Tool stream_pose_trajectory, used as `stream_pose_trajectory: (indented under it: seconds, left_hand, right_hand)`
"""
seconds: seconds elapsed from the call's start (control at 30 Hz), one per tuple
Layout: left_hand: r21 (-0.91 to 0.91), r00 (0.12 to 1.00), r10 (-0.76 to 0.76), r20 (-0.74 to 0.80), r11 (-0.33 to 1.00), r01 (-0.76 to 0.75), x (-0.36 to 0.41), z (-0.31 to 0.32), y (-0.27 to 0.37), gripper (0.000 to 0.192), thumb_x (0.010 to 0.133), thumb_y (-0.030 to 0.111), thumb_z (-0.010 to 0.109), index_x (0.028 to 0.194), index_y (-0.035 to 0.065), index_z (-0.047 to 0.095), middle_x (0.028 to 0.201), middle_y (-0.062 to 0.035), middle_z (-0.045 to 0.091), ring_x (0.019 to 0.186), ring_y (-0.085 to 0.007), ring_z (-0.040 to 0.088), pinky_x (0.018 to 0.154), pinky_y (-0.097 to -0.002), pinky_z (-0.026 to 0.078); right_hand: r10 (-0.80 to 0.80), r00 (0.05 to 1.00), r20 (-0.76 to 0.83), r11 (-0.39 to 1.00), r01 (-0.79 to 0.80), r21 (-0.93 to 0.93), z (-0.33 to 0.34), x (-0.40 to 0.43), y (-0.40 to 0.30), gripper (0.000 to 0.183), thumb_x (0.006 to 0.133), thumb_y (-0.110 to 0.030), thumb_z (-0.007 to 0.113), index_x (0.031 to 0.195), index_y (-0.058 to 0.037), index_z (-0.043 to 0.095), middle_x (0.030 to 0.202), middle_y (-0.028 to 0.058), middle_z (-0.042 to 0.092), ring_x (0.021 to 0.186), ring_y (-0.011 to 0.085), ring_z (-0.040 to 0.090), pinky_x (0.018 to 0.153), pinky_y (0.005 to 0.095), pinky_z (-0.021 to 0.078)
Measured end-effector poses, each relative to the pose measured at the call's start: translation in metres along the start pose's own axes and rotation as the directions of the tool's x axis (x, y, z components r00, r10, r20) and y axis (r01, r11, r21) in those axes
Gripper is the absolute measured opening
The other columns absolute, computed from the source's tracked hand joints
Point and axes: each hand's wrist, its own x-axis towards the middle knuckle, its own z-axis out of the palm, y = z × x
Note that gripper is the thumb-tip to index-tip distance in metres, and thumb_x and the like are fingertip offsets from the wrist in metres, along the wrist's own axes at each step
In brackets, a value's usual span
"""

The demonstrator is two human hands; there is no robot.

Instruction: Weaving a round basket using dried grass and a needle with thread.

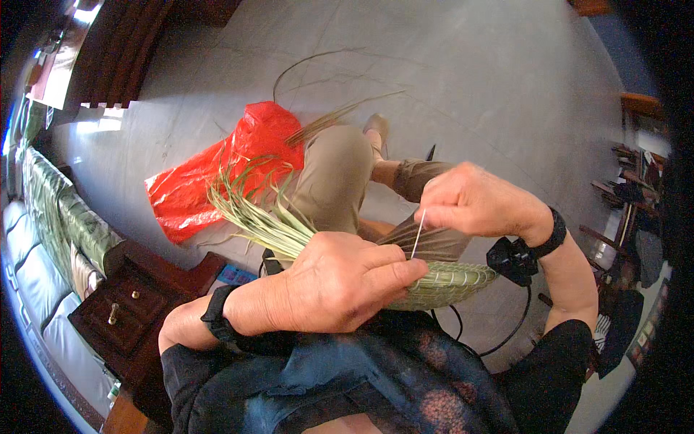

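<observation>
A woven piece of green plant fibre (pixel 452 285), coiled and bound with white stitches, lies over my lap. My left hand (pixel 347 279) is closed on its edge and on a bundle of long green leaf strips (pixel 265 230), whose loose ends fan out to the upper left. Above the woven piece, my right hand (pixel 466 200) pinches a thin white strand (pixel 418 233) that runs down to the fingertips of my left hand. Whether a needle is on the strand cannot be told. My left palm hides part of the woven piece.
A red plastic bag (pixel 217 173) lies on the grey floor beside my knee, with dry stalks (pixel 331 122) by it. A dark wooden cabinet (pixel 130 304) stands at the left, near a padded seat (pixel 49 282). A black cable (pixel 518 331) hangs from a device at my right wrist.
</observation>
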Motion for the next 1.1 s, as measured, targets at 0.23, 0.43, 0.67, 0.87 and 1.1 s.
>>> stream_pose_trajectory:
  seconds: [0.23, 0.43, 0.67, 0.87, 1.1]
  left_hand:
    - [0.061, 1.000, 0.004, -0.011, 0.998, -0.003, 0.003, -0.003, -0.001, 0.037, 0.076, 0.014, 0.068, 0.111, 0.0071, 0.059, 0.079, -0.0071, 0.060, 0.060, -0.0276, 0.059, 0.048, -0.0387, 0.045]
    - [0.058, 0.997, -0.065, 0.041, 0.996, 0.062, 0.014, -0.002, 0.006, 0.025, 0.081, 0.021, 0.069, 0.100, 0.0071, 0.060, 0.075, -0.0090, 0.059, 0.061, -0.0304, 0.060, 0.050, -0.0406, 0.046]
    - [0.207, 0.993, -0.112, -0.046, 0.971, 0.119, 0.013, 0.011, -0.002, 0.018, 0.083, 0.019, 0.066, 0.093, 0.0064, 0.059, 0.071, -0.0089, 0.058, 0.057, -0.0317, 0.058, 0.047, -0.0413, 0.045]
    - [0.155, 0.993, -0.121, -0.007, 0.981, 0.121, 0.008, -0.002, -0.006, 0.016, 0.085, 0.013, 0.062, 0.098, 0.0058, 0.056, 0.075, -0.0122, 0.059, 0.066, -0.0337, 0.061, 0.055, -0.0435, 0.047]
    - [0.311, 0.971, -0.172, 0.168, 0.944, 0.113, 0.002, -0.031, -0.011, 0.019, 0.086, 0.013, 0.059, 0.101, 0.0054, 0.051, 0.080, -0.0126, 0.056, 0.071, -0.0345, 0.060, 0.057, -0.0451, 0.047]
  right_hand:
    - [0.322, 0.938, -0.128, 0.142, 0.086, 0.986, 0.025, 0.003, -0.053, 0.029, 0.097, -0.029, 0.050, 0.082, -0.0042, 0.055, 0.065, 0.0013, 0.049, 0.054, 0.0118, 0.045, 0.057, 0.0294, 0.0492]
    - [0.411, 0.903, -0.126, 0.135, 0.076, 0.988, 0.030, 0.032, -0.027, 0.031, 0.096, -0.031, 0.052, 0.071, -0.0149, 0.044, 0.054, -0.0098, 0.028, 0.043, 0.0030, 0.023, 0.038, 0.0202, 0.0188]
    - [0.508, 0.840, -0.190, 0.236, 0.076, 0.969, 0.023, 0.048, -0.011, 0.031, 0.096, -0.030, 0.051, 0.070, -0.0145, 0.043, 0.056, -0.0090, 0.028, 0.044, 0.0039, 0.025, 0.038, 0.0209, 0.0198]
    - [0.477, 0.834, -0.278, 0.228, 0.189, 0.955, 0.022, 0.048, -0.019, 0.030, 0.098, -0.028, 0.049, 0.072, -0.0137, 0.043, 0.058, -0.0083, 0.029, 0.046, 0.0032, 0.024, 0.038, 0.0185, 0.0211]
    - [0.445, 0.819, -0.362, 0.242, 0.280, 0.929, 0.021, 0.048, -0.013, 0.031, 0.097, -0.028, 0.048, 0.071, -0.0116, 0.043, 0.057, -0.0068, 0.028, 0.045, 0.0046, 0.023, 0.038, 0.0213, 0.0201]
